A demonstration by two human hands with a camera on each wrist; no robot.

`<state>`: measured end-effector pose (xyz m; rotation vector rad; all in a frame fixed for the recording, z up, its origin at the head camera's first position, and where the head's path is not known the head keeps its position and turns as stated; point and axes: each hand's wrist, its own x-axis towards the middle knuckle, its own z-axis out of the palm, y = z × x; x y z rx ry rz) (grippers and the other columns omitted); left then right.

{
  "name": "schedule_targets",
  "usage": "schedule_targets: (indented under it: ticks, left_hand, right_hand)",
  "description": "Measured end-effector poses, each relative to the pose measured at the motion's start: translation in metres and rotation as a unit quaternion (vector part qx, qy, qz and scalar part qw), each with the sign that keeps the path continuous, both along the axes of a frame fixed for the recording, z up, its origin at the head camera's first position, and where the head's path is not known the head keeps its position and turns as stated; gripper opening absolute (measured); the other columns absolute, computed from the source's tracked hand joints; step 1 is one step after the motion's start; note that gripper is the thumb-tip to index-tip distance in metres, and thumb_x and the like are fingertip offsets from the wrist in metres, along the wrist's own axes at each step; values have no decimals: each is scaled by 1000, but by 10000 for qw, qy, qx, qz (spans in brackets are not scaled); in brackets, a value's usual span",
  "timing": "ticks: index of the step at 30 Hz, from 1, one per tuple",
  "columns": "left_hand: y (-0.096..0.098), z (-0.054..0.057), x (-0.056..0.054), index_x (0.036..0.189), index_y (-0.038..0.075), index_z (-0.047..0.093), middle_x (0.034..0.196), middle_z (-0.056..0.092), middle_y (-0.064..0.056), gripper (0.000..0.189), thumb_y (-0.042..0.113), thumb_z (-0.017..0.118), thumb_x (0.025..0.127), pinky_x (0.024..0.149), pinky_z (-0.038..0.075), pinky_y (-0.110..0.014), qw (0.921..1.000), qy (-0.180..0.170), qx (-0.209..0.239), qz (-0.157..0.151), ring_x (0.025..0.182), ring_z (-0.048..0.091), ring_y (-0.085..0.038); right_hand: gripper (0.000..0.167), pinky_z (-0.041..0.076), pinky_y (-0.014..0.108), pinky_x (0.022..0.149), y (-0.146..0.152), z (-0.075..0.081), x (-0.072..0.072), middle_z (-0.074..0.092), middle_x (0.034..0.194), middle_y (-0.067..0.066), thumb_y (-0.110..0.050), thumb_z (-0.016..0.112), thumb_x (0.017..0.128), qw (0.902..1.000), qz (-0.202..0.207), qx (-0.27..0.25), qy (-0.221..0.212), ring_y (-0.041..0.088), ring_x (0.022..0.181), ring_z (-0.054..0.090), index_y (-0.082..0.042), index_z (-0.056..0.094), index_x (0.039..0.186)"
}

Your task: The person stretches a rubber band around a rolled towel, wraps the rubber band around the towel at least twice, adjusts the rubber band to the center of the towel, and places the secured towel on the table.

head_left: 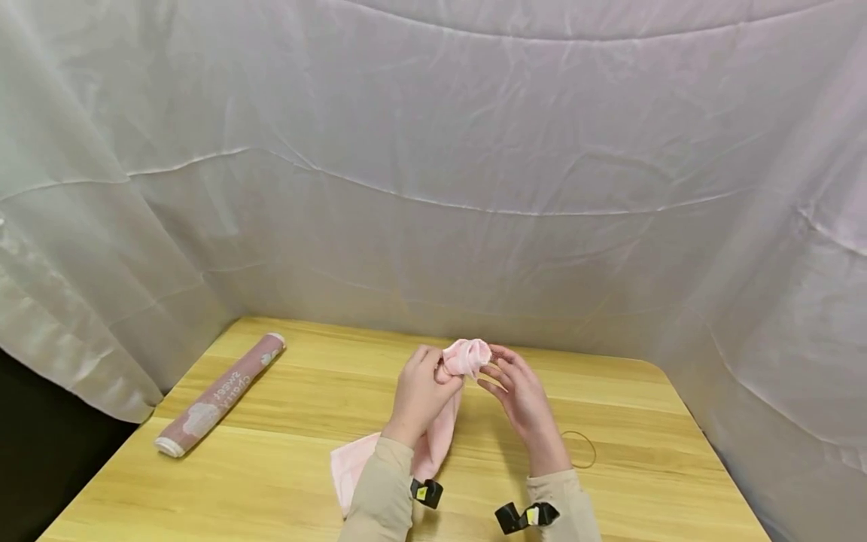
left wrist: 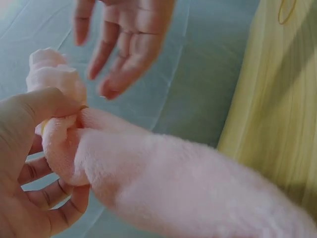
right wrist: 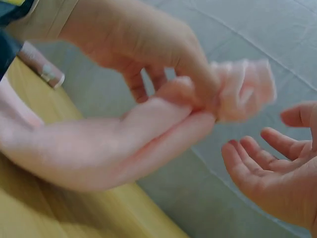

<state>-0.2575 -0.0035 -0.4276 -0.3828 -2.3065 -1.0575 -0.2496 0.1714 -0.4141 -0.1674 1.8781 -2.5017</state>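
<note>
A soft pink towel (head_left: pixel 443 433) is bunched at its upper end, and the rest hangs down to the table near the left forearm. My left hand (head_left: pixel 418 391) grips the towel just below the bunched end, thumb pressed on it. In the left wrist view a thin yellow band (left wrist: pixel 84 106) shows at the gathered neck of the towel, partly hidden by the thumb. My right hand (head_left: pixel 524 399) is beside the bunched end with fingers spread and loosely bent. The right wrist view shows a gap between the right hand (right wrist: pixel 277 173) and the towel (right wrist: pixel 99 153).
A rolled pink mat (head_left: pixel 220 395) with white lettering lies at the table's left. On the wooden table (head_left: pixel 643 421), a thin loop like a rubber band (head_left: pixel 594 452) lies by the right forearm. A pale grey curtain (head_left: pixel 433 256) hangs behind and at both sides.
</note>
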Motion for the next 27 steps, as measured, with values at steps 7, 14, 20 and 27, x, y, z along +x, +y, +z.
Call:
schedule_targets:
  ticks: [7, 14, 20, 27]
  left_hand:
    - [-1, 5, 2, 95, 9, 67, 94, 62, -4, 23, 17, 75, 75, 70, 52, -25, 9945, -244, 976, -290, 83, 59, -15]
    - [3, 7, 1, 101, 4, 67, 97, 64, -11, 26, 7, 72, 75, 65, 55, -18, 9741, -359, 2129, -672, 87, 65, -24]
    - [1, 5, -2, 106, 3, 67, 101, 67, -14, 32, 3, 72, 75, 67, 57, -21, 9629, -393, 2593, -640, 86, 67, -25]
    - [-7, 7, -5, 126, 9, 56, 108, 66, -16, 54, 7, 78, 77, 73, 59, -26, 9517, -643, 2875, -870, 90, 66, -25]
  right_hand:
    - [61, 42, 42, 105, 0, -19, -5, 45, 143, 22, -7, 59, 91, 9781, 699, 1956, 137, 33, 130, 46, -4, 34, 146]
    - [97, 42, 50, 106, -18, -32, -2, 49, 140, 18, -18, 84, 71, 9415, 505, 3298, 478, 30, 123, 53, -10, 27, 149]
    - [62, 54, 42, 84, -22, -34, -3, 67, 110, 19, -10, 78, 72, 8951, -790, 4274, 991, 27, 95, 64, -3, 52, 127]
    - [42, 54, 51, 86, -13, -26, -2, 70, 106, 20, 1, 70, 74, 8616, -1730, 4557, 1416, 37, 95, 67, -2, 62, 115]
